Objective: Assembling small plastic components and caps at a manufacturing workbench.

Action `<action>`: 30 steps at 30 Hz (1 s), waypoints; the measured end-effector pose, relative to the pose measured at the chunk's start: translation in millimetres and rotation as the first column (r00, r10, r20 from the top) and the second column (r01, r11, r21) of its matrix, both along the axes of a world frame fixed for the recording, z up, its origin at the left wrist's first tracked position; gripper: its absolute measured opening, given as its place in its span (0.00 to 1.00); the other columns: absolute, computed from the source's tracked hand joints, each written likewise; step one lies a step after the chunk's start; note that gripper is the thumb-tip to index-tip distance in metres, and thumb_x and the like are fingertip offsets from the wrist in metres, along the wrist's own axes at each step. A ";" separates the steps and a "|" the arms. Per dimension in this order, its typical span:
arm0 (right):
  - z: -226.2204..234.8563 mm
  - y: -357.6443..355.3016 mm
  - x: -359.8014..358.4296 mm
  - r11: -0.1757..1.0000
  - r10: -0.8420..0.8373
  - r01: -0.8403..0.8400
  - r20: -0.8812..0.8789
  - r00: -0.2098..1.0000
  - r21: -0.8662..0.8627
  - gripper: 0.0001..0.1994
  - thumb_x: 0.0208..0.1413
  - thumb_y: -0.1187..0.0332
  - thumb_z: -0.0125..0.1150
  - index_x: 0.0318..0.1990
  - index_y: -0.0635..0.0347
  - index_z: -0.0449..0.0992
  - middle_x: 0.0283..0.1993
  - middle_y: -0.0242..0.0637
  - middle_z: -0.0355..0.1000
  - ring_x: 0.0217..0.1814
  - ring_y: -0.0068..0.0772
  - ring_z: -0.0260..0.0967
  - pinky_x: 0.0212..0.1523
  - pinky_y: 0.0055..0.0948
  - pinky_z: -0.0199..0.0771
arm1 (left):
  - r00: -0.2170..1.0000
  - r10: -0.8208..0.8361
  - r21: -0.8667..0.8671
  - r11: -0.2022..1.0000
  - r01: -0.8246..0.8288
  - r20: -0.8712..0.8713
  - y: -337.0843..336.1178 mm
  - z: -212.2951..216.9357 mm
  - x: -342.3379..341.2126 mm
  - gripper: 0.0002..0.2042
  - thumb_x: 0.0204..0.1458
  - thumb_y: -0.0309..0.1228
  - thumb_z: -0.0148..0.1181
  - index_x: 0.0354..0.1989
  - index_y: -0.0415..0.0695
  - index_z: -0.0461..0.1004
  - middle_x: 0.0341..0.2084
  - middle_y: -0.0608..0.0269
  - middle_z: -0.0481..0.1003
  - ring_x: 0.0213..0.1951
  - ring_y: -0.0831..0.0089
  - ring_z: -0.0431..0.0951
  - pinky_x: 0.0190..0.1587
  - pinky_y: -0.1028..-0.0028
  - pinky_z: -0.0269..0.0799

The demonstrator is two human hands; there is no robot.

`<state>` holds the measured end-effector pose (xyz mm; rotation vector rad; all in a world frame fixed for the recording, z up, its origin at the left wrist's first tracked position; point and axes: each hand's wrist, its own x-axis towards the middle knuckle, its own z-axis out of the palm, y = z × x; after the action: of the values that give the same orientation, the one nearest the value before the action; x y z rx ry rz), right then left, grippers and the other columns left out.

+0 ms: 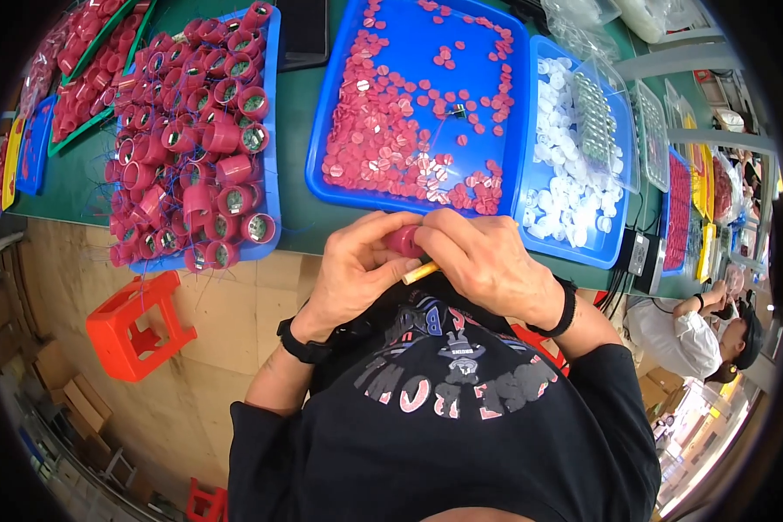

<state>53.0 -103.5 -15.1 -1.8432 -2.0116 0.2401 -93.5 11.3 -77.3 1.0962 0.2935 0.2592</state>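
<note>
red cup (401, 241) is gripped by left hand (344, 274), fingers curled; yellow stick (420, 273) is held in right hand (483, 268), nearly closed. cup is best kept steady, squeezed lightly.

Garment: black short-sleeved fabric T-shirt (461, 465), loose black sleeves (622, 396). Chest print: curved block lettering (415, 397) in dark grey, white and pink; small grey cartoon figure (464, 371). Left hand (357, 265): bare, black watch-like wrist strap (301, 344). Right hand (483, 265): bare, narrow black wristband (569, 315).
</note>
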 end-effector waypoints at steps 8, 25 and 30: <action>17.5 10.7 -6.3 0.948 -0.280 0.317 -0.467 0.839 0.001 0.11 0.43 0.81 0.64 0.36 0.62 0.74 0.37 0.40 0.72 0.28 0.33 0.70 0.25 0.26 0.70 | 0.996 0.072 0.091 0.993 -0.077 0.050 8.1 21.2 -16.7 0.17 0.54 0.24 0.57 0.53 0.33 0.69 0.42 0.59 0.70 0.41 0.74 0.74 0.41 0.75 0.74; 18.1 37.1 -23.2 0.956 -0.231 0.291 -0.565 0.792 0.017 0.05 0.47 0.81 0.60 0.33 0.64 0.75 0.28 0.38 0.72 0.25 0.27 0.68 0.23 0.22 0.64 | 0.577 0.761 0.939 -0.123 -0.321 0.297 104.2 81.5 -59.6 0.11 0.43 0.17 0.60 0.37 0.38 0.71 0.32 0.55 0.72 0.35 0.61 0.75 0.40 0.69 0.70; 11.4 41.7 -22.1 0.952 -0.244 0.305 -0.578 0.779 0.009 0.05 0.48 0.81 0.60 0.33 0.63 0.75 0.26 0.37 0.71 0.23 0.25 0.66 0.22 0.21 0.62 | 0.635 0.739 0.973 -0.142 -0.181 0.226 114.6 66.9 -57.6 0.11 0.44 0.17 0.59 0.38 0.38 0.73 0.34 0.54 0.73 0.38 0.58 0.75 0.41 0.67 0.70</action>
<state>30.9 -61.8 -3.7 -1.7058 -1.3013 0.5245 -151.1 125.9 -10.4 2.4946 1.1059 1.0847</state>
